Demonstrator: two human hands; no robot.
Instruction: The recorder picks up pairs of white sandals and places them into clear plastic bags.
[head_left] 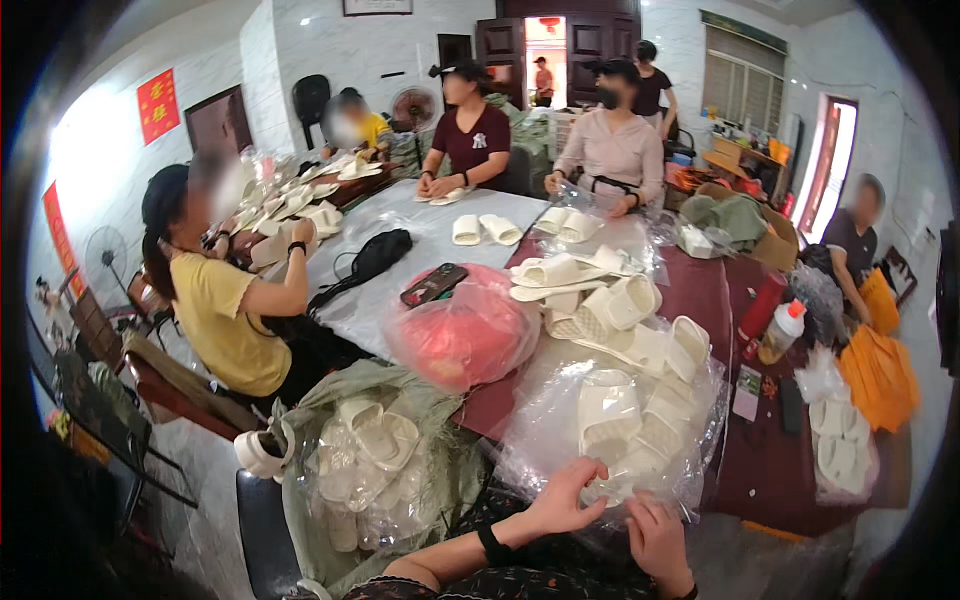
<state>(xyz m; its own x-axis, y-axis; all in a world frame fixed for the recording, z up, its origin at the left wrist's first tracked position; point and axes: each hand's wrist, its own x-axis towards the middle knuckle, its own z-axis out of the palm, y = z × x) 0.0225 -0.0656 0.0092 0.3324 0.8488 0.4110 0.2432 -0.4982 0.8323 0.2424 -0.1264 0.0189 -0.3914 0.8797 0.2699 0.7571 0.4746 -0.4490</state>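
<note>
At the near table edge, my left hand reaches over a clear plastic bag, its thumb and forefinger apart in a curve. Close to its right, my right hand has its fingers bent together at the bag's near edge; the fingertips seem to pinch the film. A cream slipper lies on the plastic just beyond my hands. More cream slippers are heaped farther up the table, some on their sides.
A green woven sack of bagged slippers stands at left. Beyond it sit a pink-filled plastic bag and a phone. A bottle and orange bags are at right. Several people work around the table.
</note>
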